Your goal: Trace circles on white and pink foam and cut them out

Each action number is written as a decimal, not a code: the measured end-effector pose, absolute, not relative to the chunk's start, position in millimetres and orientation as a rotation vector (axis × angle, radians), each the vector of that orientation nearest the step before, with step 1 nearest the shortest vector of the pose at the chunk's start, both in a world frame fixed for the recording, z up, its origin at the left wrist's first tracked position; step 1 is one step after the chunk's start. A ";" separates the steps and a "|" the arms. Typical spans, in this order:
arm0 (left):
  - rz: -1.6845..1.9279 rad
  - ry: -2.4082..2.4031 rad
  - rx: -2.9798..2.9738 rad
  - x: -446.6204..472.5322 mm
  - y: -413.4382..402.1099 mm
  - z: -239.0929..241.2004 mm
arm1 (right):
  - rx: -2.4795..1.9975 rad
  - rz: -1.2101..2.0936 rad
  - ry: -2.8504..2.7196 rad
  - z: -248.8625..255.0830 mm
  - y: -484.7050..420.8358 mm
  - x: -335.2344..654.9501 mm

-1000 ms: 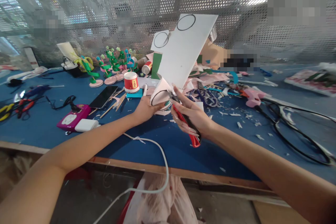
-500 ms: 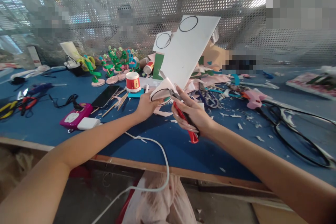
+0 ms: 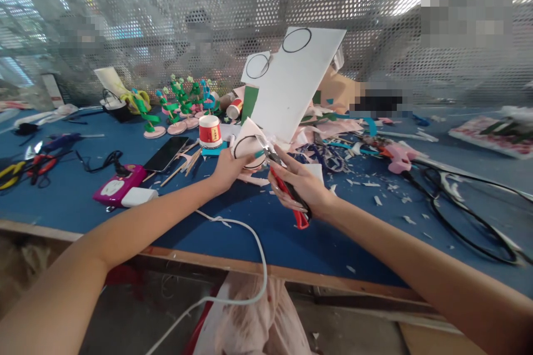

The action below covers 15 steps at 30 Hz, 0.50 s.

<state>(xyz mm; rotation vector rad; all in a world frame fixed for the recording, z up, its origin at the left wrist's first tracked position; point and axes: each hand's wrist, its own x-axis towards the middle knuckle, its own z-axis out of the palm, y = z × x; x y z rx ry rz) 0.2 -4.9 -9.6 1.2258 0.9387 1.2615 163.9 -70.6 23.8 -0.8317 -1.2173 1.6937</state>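
My left hand is closed on a piece of white card with a black circle drawn on it. In my right hand is a pair of snips with red and black handles. Their jaws meet the right edge of the card, close by my left fingertips, which partly hide behind the card. Just beyond both hands, a large white sheet leans upright with another circle near its top. Left of the card stands a red and white paper cup on a blue block.
Spiral green paper plants on pink bases stand at the back left. A phone, a magenta power adapter and pliers lie to the left. Paper scraps and a black cable are on the right.
The white card has turned in my left hand, so more of its drawn circle faces me. My right hand and the snips have shifted slightly left.
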 end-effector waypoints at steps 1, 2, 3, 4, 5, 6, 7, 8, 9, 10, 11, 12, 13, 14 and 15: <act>1.274 0.937 1.243 -1.1 -3.1 -10.6 | -0.829 1.695 -1.223 23.3 -70.8 164.0; 1.294 0.942 1.263 -2.5 -0.9 -11.6 | -0.827 1.696 -1.230 23.3 -71.1 164.1; 1.318 0.952 1.283 -3.8 1.4 -12.7 | -0.827 1.696 -1.236 23.5 -71.6 164.3; 1.344 0.966 1.304 -5.1 3.6 -13.8 | -0.831 1.698 -1.240 23.8 -72.0 164.5; 1.366 0.984 1.328 -6.4 5.5 -14.6 | -0.836 1.699 -1.241 24.1 -72.5 164.7; 1.380 1.008 1.360 -7.5 7.0 -15.1 | -0.839 1.699 -1.241 24.4 -72.8 164.9; 1.389 1.038 1.404 -8.7 8.0 -15.2 | -0.841 1.697 -1.243 24.3 -72.9 165.0; 1.392 1.076 1.462 -9.7 8.3 -14.7 | -0.841 1.694 -1.247 24.1 -73.0 165.2; 1.393 1.124 1.529 -10.7 7.9 -13.8 | -0.841 1.686 -1.252 23.6 -73.0 165.3; 1.394 1.176 1.597 -11.6 7.0 -12.4 | -0.841 1.680 -1.259 23.0 -73.1 165.4; 1.396 1.223 1.662 -12.3 5.7 -10.8 | -0.841 1.674 -1.266 22.4 -73.2 165.4; 1.394 1.259 1.720 -12.9 4.1 -9.0 | -0.842 1.671 -1.271 21.8 -73.4 165.4; 1.388 1.284 1.769 -13.2 2.4 -7.4 | -0.842 1.672 -1.275 21.4 -73.8 165.3; 1.377 1.298 1.806 -13.3 0.8 -6.0 | -0.843 1.673 -1.276 21.2 -74.3 165.1; 1.363 1.301 1.834 -13.1 -0.7 -5.0 | -0.842 1.674 -1.275 21.1 -74.9 164.9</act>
